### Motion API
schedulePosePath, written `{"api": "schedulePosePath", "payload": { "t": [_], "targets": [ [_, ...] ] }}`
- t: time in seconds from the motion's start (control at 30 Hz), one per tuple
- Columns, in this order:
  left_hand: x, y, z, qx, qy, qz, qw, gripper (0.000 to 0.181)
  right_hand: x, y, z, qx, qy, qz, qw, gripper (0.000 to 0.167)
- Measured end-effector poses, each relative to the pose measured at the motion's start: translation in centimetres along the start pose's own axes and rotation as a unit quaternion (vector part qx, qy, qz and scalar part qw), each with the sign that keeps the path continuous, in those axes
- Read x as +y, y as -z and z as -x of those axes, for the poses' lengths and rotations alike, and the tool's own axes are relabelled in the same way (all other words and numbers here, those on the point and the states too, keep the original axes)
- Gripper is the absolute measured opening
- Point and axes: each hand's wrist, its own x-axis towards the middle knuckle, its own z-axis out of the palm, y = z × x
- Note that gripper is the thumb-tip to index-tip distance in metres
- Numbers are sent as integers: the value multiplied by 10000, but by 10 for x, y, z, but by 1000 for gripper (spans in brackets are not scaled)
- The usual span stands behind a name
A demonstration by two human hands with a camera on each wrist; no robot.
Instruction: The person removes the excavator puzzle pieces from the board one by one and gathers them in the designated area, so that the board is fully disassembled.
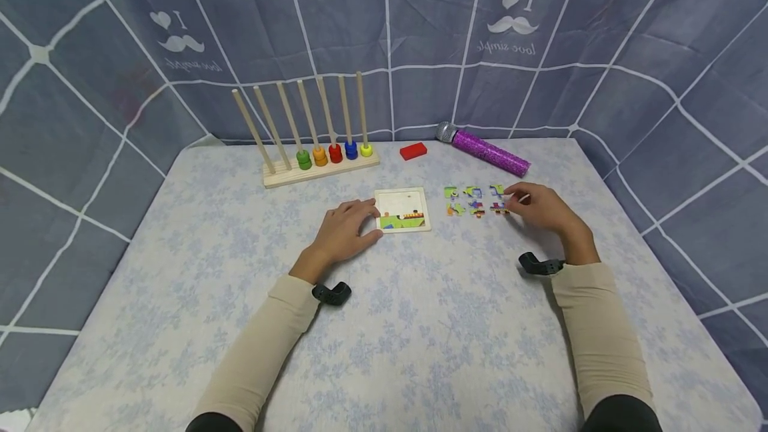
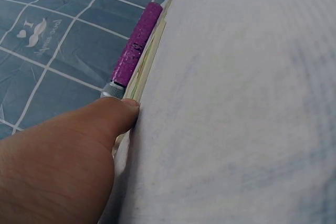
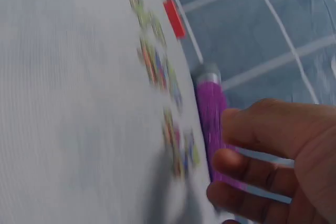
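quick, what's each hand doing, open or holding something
Left hand: holding the puzzle tray at its left edge.
Right hand: open, beside the puzzle pieces, holding nothing.

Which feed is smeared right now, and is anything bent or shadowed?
Right wrist: puzzle pieces streaked with blur, a soft dark shadow on the tablecloth; left wrist: purple microphone fairly clear, but the tablecloth's pattern is smeared toward the right; head: sharpest of the three, though grid lines on the curtain bow, with soft shadows beside both sleeves.

Blue-patterned white table (image 1: 432, 325)
Wooden peg stand (image 1: 325, 173), red block (image 1: 413, 151) and purple microphone (image 1: 489, 153) along the back; puzzle board (image 1: 394, 201) nearer; puzzle pieces (image 1: 477, 205) to its right
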Motion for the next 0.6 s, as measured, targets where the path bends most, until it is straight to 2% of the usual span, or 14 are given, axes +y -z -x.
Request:
{"api": "schedulePosePath", "payload": {
  "t": [0.13,0.27,0.43,0.6],
  "targets": [
    [-1,-1,0,26,2,-12,10000,40,-32,-14,-12,-43,699,80,9975,32],
    [-2,-1,1,35,1,-29,10000,40,-77,-41,-33,-491,1433,174,9883,29],
    [-1,0,1,-12,-36,2,10000,40,-125,-77,-60,-1293,1734,241,9760,32],
    [-1,0,1,15,-120,70,9999,39,-146,-104,-78,-1686,1871,787,9646,38]
  ]
}}
